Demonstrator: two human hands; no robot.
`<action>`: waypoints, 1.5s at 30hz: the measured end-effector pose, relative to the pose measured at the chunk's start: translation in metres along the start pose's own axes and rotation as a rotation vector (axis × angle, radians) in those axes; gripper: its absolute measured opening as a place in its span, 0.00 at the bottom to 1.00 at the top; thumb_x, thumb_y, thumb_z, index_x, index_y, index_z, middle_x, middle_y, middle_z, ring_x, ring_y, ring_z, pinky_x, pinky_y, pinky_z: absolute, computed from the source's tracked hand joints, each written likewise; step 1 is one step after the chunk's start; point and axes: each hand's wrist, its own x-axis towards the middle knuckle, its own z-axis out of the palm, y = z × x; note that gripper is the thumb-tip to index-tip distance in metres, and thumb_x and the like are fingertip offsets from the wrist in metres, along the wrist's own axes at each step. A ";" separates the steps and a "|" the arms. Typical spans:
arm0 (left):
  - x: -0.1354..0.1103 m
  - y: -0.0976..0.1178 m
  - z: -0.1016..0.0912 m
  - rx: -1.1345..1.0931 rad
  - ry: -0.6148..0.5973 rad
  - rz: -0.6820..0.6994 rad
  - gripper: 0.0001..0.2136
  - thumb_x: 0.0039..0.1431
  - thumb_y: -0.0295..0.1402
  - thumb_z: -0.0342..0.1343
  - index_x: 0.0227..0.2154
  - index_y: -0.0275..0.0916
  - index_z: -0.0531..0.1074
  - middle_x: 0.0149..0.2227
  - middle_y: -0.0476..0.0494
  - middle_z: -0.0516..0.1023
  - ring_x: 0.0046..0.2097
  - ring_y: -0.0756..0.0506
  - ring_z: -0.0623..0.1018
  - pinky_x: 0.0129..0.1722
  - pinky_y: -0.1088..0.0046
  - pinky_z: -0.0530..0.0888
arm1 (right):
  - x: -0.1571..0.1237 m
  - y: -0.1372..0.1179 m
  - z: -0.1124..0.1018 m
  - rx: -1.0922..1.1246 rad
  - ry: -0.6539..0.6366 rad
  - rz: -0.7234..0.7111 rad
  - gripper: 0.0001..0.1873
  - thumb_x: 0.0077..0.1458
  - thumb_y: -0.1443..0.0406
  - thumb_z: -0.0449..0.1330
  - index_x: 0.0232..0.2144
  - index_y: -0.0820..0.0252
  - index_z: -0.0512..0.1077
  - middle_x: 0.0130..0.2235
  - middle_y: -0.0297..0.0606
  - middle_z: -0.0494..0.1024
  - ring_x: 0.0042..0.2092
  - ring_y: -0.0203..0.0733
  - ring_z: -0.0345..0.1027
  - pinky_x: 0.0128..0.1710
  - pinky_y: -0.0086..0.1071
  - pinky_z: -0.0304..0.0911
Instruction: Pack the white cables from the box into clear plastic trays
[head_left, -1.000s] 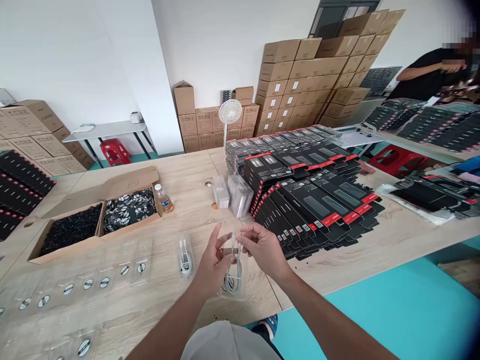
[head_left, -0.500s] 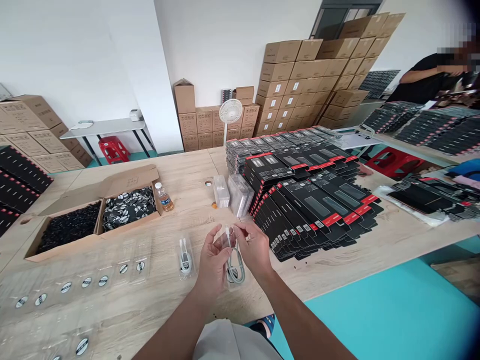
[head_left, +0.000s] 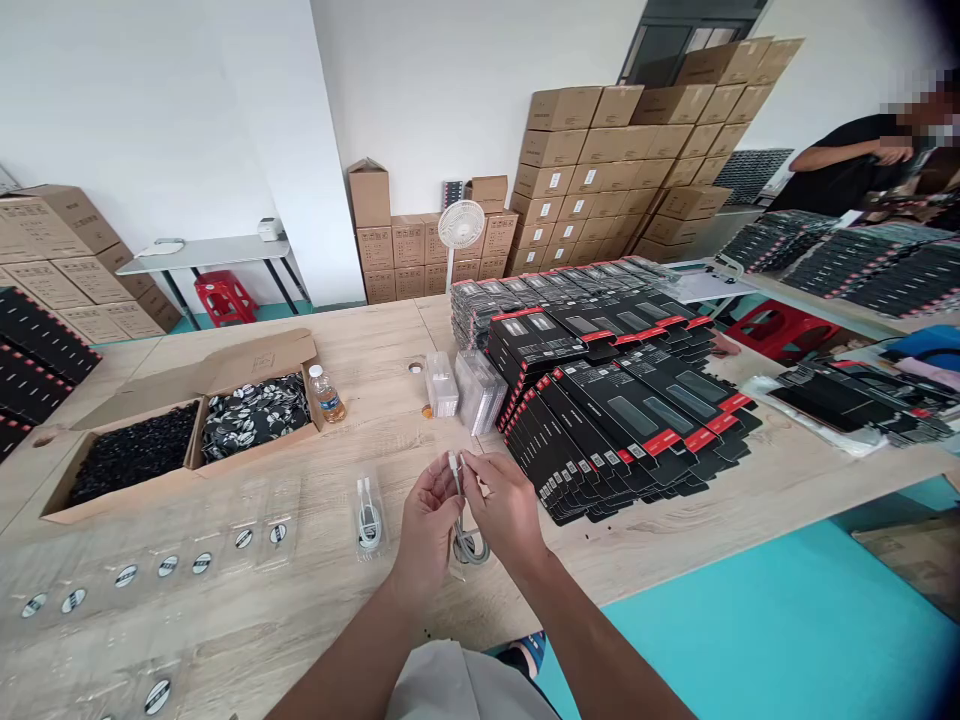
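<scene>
Between my two hands is a coiled white charging cable (head_left: pixel 474 549), its loop hanging below my fingers over a clear plastic tray (head_left: pixel 456 572). My left hand (head_left: pixel 429 510) is closed around one end, with a white plug upright above the thumb. Fingers of my right hand (head_left: pixel 501 500) pinch the cable near its other end; that plug is partly hidden. To the left, another clear tray (head_left: pixel 381 545) lies on the table with a coiled white cable (head_left: pixel 369 520) inside. Clear trays with dark oval labels (head_left: pixel 244 539) are spread farther left.
Black-and-red flat packages (head_left: pixel 600 410) are piled at right, beside stacked clear plastic cases (head_left: pixel 478 390). An open carton (head_left: pixel 142 490) holds small black pieces and dark printed ones; a drink bottle (head_left: pixel 328 395) stands next to it. A person in black (head_left: pixel 840 165) works at back right.
My right hand's fingers have shifted slightly along the cable, and the hanging loop now sits more behind that hand. The view has moved a little.
</scene>
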 end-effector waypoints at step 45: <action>0.041 0.000 -0.198 0.873 0.522 0.042 0.32 0.54 0.34 0.55 0.62 0.37 0.54 0.70 0.40 0.39 0.69 0.44 0.41 0.65 0.70 0.41 | -0.073 -0.004 0.156 0.472 -0.652 0.463 0.09 0.50 0.67 0.57 0.35 0.61 0.75 0.39 0.42 0.74 0.41 0.45 0.67 0.46 0.37 0.59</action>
